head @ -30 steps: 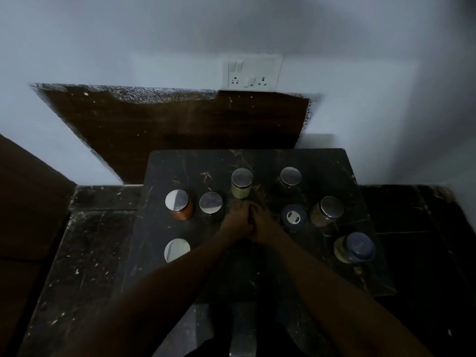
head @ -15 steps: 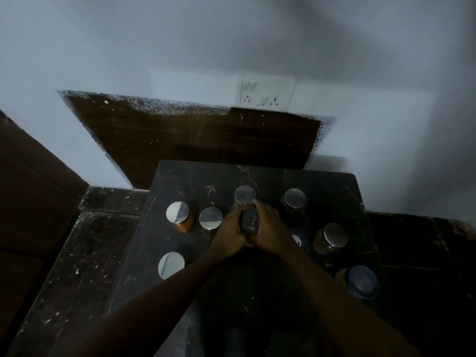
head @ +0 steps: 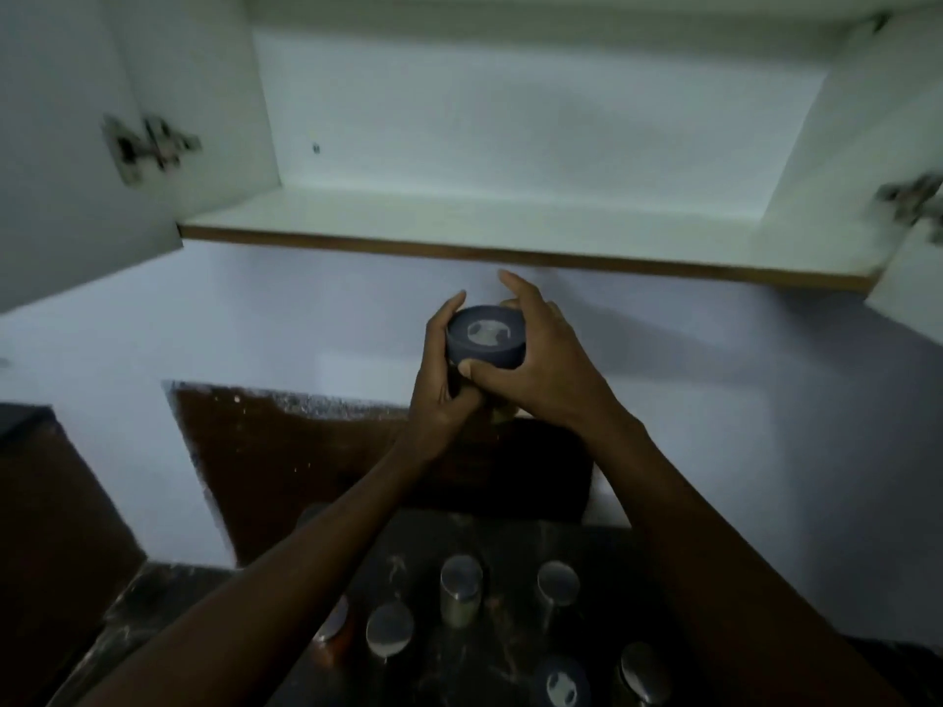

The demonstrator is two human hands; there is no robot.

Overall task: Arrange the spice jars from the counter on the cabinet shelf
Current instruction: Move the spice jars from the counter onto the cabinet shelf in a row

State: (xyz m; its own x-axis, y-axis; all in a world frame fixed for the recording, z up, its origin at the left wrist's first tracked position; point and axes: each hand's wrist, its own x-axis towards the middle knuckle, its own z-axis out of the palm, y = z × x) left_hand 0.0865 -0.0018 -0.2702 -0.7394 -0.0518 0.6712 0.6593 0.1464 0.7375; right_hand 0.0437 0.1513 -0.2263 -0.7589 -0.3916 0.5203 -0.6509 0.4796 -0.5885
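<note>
Both my hands hold a spice jar with a dark blue lid (head: 486, 335) in the air, just below the cabinet shelf's front edge. My left hand (head: 443, 380) grips its left side and bottom; my right hand (head: 541, 369) wraps the right side, index finger raised. The white cabinet shelf (head: 459, 216) is bare, with a brown front edge. On the dark counter (head: 505, 650) below stand several jars: silver-lidded ones (head: 461, 584) (head: 557, 586) (head: 389, 632) (head: 644, 671), an orange jar (head: 339, 630) partly behind my left forearm, and another blue-lidded jar (head: 562, 683).
The cabinet doors are open: the left door (head: 76, 145) and the right door (head: 913, 278) each show a metal hinge. A brown panel (head: 286, 451) leans against the white wall behind the counter.
My hands lifted the blue-lidded jar from the counter up toward the shelf. My head tilted up, so the open cabinet is now in view and the counter has dropped to the bottom.
</note>
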